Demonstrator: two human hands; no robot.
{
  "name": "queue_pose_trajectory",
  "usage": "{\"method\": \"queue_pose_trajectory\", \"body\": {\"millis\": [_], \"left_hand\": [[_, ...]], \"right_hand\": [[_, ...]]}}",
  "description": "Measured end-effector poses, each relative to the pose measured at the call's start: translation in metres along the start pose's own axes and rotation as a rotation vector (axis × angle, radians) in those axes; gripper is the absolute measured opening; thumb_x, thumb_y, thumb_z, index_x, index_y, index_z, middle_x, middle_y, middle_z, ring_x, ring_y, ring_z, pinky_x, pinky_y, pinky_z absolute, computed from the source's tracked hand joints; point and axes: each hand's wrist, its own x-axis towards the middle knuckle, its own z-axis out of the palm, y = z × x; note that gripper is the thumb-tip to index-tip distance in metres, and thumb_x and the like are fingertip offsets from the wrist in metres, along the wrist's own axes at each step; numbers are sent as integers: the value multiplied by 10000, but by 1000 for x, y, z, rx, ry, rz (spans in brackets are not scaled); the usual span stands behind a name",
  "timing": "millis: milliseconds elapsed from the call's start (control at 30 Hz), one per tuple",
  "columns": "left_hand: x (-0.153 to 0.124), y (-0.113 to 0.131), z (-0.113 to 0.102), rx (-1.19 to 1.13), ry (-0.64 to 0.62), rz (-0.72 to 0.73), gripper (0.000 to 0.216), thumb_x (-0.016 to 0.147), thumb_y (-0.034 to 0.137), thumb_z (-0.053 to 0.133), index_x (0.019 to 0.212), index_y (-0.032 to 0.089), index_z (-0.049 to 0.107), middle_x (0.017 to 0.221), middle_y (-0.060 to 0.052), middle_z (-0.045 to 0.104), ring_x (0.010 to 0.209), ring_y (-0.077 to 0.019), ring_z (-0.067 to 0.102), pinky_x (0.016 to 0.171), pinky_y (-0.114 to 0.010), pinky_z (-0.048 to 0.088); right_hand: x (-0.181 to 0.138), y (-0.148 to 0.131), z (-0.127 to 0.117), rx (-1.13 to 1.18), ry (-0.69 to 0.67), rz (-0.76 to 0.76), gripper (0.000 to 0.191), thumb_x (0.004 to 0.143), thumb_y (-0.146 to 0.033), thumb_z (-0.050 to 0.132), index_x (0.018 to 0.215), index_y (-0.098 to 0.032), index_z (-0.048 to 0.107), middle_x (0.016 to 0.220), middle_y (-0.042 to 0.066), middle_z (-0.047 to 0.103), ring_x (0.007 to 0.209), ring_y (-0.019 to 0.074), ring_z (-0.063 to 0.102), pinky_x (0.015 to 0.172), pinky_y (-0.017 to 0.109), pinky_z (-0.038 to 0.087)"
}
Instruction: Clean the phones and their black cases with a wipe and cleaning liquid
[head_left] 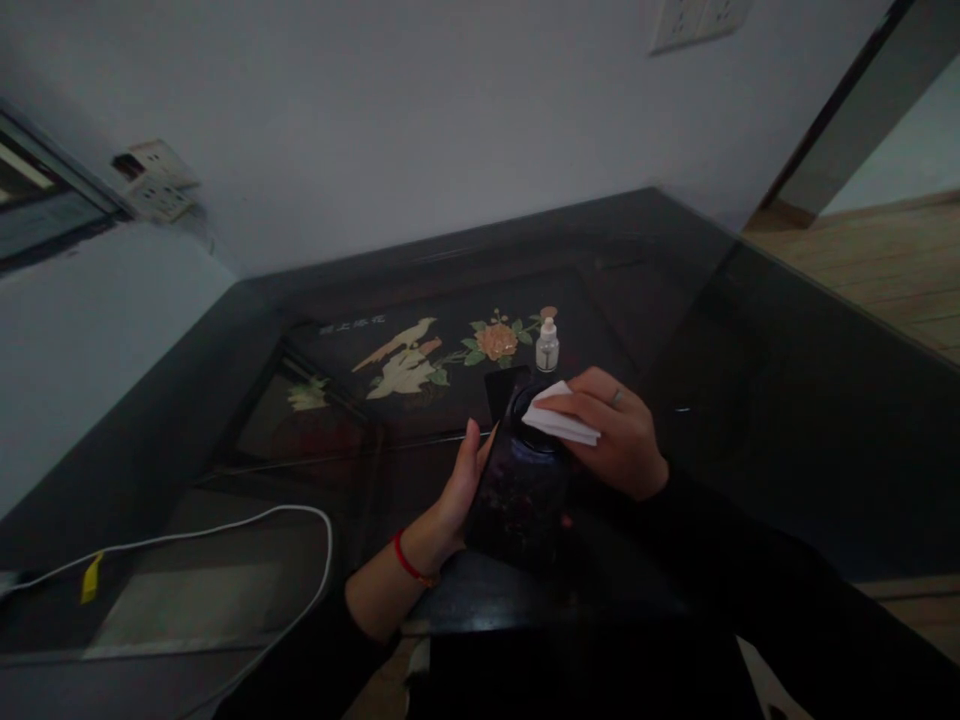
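Note:
My left hand [457,490] grips a dark phone [517,490] from its left edge, holding it tilted above the dark glass table [750,420]. A red string circles that wrist. My right hand [615,440], with a ring on one finger, presses a folded white cloth [559,420] against the upper end of the phone, near its round camera area. A small clear dropper bottle [547,345] with a white cap stands upright on the table just beyond both hands.
The table's glass covers an inlaid bird-and-flower panel [420,360]. A white cable [225,525] with a yellow tag loops across the near left. Wall sockets [154,180] sit at the left corner. Wooden floor [885,270] lies at the right.

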Motion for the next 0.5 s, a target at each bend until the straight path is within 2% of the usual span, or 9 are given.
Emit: {"method": "queue_pose_trajectory", "body": {"millis": [67,200,367,500], "left_hand": [[-1,4,4,10,12,-6,766,847,690,385,1434,199,363,1101,-150,675,918,-317,669,803,-519,512],[-2,10,11,-6,68,0,705,878,656,367,1417,203,400,1115,-120,681,971,-292,662,861,-455,498],[4,3,5,-47,200,132,622,887,607,414,1306,165,537,975,-88,716,924,-255,672,844,-363,497],[9,-5,0,-56,212,152,595,860,604,473,1178,126,629,834,-77,713,866,-240,673,814,-331,495]], "right_hand": [[0,-1,0,8,1,0,130,865,-163,606,979,-179,666,796,43,595,733,165,536,651,295,452],[2,-6,-1,53,-94,-176,139,892,-146,547,982,-150,652,770,58,598,695,169,519,604,295,439],[5,-14,6,-6,-78,-147,121,882,-134,557,950,-130,657,752,64,610,689,171,520,599,298,433],[6,-18,11,-74,-105,-179,124,886,-144,547,907,-131,669,742,63,618,683,175,516,605,311,420]]}}
